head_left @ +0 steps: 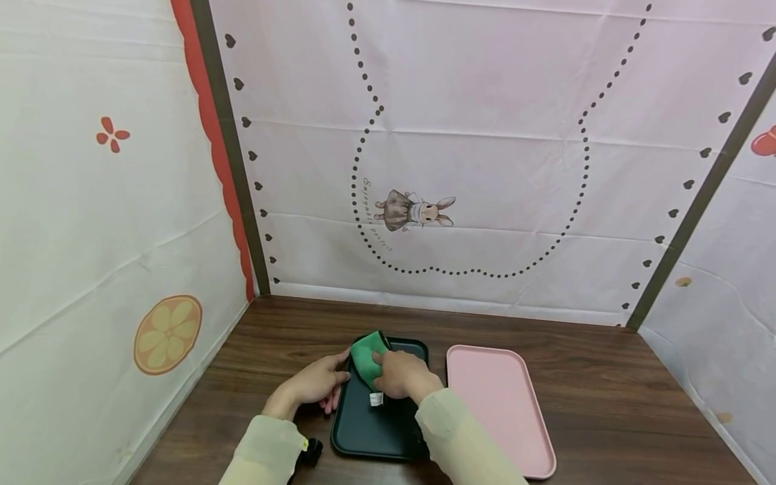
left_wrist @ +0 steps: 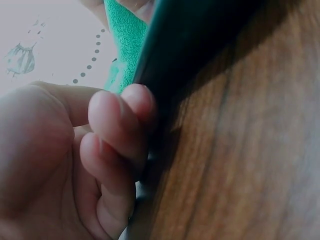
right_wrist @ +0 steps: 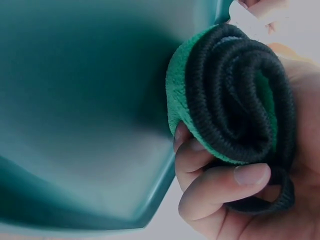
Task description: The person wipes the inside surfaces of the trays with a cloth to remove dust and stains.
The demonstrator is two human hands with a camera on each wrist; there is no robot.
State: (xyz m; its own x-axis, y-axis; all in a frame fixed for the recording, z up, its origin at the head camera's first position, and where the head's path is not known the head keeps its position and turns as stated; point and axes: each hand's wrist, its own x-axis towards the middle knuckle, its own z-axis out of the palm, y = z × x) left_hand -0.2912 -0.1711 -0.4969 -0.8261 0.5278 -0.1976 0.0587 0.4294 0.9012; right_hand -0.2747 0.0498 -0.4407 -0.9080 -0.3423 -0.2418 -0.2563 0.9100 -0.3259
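Observation:
A green towel [head_left: 366, 357] with black edging lies bunched against the upper left of a dark green tray [head_left: 370, 434]. My right hand [head_left: 401, 374] grips the towel. In the right wrist view the towel [right_wrist: 175, 85] is folded in layers, and a black loop [right_wrist: 262, 202] hangs by the thumb. A white tag [head_left: 376, 399] shows at its lower end. At the tray's left rim, my left hand [head_left: 316, 382] holds the edge with curled fingers. The left wrist view has its fingertips [left_wrist: 107, 112] against that rim; how far they reach under is hidden.
A pink tray [head_left: 500, 411] lies to the right of the dark one on the brown wooden table [head_left: 606, 384]. Near the left sleeve is a small black object [head_left: 312, 450]. Printed white cloth walls [head_left: 485, 168] stand behind and at both sides.

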